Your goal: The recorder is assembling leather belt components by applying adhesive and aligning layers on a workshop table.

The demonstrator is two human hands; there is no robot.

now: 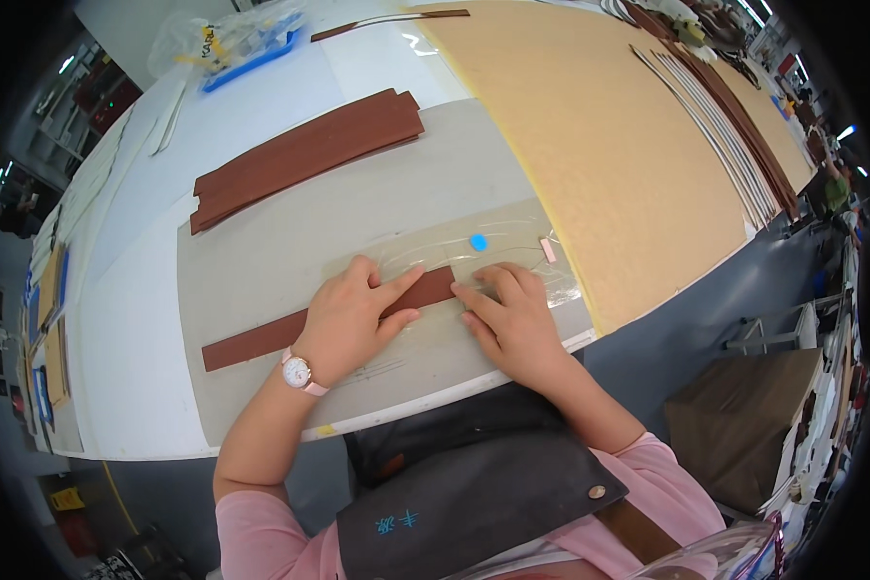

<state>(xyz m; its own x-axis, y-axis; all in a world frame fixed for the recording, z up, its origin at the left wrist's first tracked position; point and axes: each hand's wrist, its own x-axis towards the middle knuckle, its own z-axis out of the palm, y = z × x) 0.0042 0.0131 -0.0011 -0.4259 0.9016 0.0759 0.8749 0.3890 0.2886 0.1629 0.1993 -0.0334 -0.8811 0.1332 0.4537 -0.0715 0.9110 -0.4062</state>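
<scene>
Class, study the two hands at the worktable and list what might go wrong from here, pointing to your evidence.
The brown strip might swing askew, because the left hand and right hand leave its left end unheld. The wristwatch, worn close to the strip, might scuff it. The small pink block near the right hand might get knocked.

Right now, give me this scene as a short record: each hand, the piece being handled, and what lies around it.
Left hand: laid across the brown strip, fingers and thumb spread
Right hand: fingertips at the strip's right end
Strip position: lying on the grey mat, right end farther from the person
Beyond the strip: wider brown pieces, overlapping
Beyond the right hand: blue spot, small pink piece
Right of the mat: tan sheet
Left wrist: watch, pink strap
</scene>
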